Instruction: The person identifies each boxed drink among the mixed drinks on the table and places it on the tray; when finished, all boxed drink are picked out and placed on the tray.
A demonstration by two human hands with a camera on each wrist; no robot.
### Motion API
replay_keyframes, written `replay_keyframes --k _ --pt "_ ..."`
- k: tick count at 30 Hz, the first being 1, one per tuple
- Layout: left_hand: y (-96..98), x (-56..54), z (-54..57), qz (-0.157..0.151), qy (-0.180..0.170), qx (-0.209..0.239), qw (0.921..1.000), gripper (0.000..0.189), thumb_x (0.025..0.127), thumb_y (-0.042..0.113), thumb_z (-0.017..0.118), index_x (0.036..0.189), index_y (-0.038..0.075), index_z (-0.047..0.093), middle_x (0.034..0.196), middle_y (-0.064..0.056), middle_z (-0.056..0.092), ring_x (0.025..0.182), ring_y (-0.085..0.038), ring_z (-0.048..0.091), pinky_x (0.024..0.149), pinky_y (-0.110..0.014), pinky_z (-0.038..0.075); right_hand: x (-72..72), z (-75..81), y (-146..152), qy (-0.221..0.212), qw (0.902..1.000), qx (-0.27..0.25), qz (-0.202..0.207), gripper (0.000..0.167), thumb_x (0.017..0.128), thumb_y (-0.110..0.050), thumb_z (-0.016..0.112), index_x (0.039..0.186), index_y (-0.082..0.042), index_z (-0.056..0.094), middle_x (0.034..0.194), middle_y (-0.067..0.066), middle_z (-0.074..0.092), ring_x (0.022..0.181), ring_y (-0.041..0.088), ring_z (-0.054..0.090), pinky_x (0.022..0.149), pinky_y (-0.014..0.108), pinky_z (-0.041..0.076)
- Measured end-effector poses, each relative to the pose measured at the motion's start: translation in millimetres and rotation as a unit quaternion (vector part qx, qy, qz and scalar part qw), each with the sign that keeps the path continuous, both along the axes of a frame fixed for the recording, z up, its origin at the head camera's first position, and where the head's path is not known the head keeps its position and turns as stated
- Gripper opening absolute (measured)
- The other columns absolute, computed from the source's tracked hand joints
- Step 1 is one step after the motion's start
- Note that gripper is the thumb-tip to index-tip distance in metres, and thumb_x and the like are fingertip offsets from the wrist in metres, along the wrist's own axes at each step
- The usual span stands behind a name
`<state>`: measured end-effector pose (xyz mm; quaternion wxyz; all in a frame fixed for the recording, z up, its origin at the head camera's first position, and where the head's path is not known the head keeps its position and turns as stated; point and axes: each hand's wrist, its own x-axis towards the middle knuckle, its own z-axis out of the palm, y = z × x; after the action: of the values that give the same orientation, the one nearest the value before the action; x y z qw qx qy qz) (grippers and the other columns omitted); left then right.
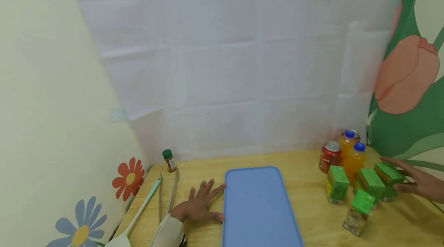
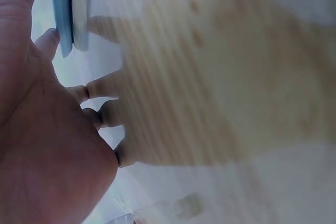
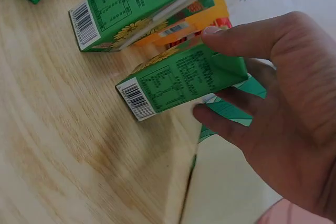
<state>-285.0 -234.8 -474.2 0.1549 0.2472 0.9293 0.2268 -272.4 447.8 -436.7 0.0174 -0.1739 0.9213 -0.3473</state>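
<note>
My left hand (image 1: 199, 206) lies with fingers spread at the left edge of a blue rectangular board (image 1: 256, 208), thumb and index fingertip right at its rim. In the left wrist view the palm (image 2: 47, 135) faces the wood tabletop and the board's edge (image 2: 62, 14) stands by the fingers. My right hand (image 1: 421, 179) is at the rightmost green drink carton (image 1: 389, 177), its thumb and fingers apart around the upper end. The right wrist view has the thumb overlapping this carton (image 3: 181, 80), the fingers beyond its far side.
Beside that carton stand other green cartons (image 1: 337, 183), orange drink bottles (image 1: 354, 162) with blue caps and red cans (image 1: 330, 156). A green-topped carton (image 1: 359, 212) leans nearer. At left are tongs (image 1: 172, 193), a pale spatula (image 1: 142, 208) and a green-capped spice jar (image 1: 169, 160). Walls border the table.
</note>
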Motion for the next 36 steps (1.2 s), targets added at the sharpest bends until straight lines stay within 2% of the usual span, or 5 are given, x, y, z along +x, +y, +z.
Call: replay_keyframes --k 20,27,30,32,36 --pt "0.6 -0.5 -3.2 0.006 0.011 -0.024 0.9996 0.099 0.085 0.072 0.063 0.162 0.034 0.012 0.166 -0.021 -0.007 0.148 -0.048 -0.014 0.107 -0.074 -0.011 -4.1 -6.2 -3.5 -0.035 0.9935 0.012 -0.108 0.096 0.099 -0.044 0.063 0.154 0.013 0.009 0.144 0.050 0.014 0.120 0.072 0.023 0.085 0.078 0.033" --pt "1.7 1.4 -1.8 0.007 0.005 -0.022 0.9997 0.099 0.085 0.072 0.063 0.162 0.034 0.013 0.166 -0.021 -0.008 0.148 -0.048 -0.015 0.107 -0.074 -0.012 -12.9 -21.1 16.4 0.039 0.9930 0.005 -0.111 0.088 0.101 -0.034 0.063 0.157 0.007 0.009 0.150 0.045 0.010 0.131 0.069 0.012 0.098 0.082 0.013" --pt "0.8 2.0 -1.8 0.009 0.005 -0.024 0.9997 0.099 0.085 0.071 0.063 0.162 0.034 0.013 0.166 -0.021 -0.009 0.148 -0.047 -0.016 0.107 -0.074 -0.013 -40.1 -47.6 49.7 0.096 0.9887 -0.007 -0.115 0.084 0.101 -0.032 0.063 0.163 -0.015 0.009 0.163 0.028 0.003 0.144 0.056 0.003 0.103 0.080 0.008" --pt "0.3 2.3 -1.4 0.011 0.007 -0.023 0.9997 0.099 0.085 0.071 0.063 0.162 0.034 0.013 0.166 -0.021 -0.009 0.148 -0.047 -0.016 0.107 -0.073 -0.014 -58.1 -60.0 69.3 0.146 0.9812 -0.009 -0.126 0.083 0.099 -0.030 0.066 0.163 -0.029 0.012 0.168 0.006 0.005 0.154 0.027 0.001 0.119 0.060 0.007" --pt "0.6 3.7 -1.7 0.011 0.001 -0.017 0.9998 0.100 0.085 0.072 0.063 0.162 0.034 0.013 0.166 -0.020 -0.009 0.148 -0.047 -0.017 0.108 -0.073 -0.014 -57.5 -25.6 59.8 0.207 0.9680 -0.063 -0.128 0.075 0.099 -0.015 0.066 0.161 -0.025 0.025 0.161 0.003 0.026 0.147 0.013 0.024 0.119 0.036 0.019"
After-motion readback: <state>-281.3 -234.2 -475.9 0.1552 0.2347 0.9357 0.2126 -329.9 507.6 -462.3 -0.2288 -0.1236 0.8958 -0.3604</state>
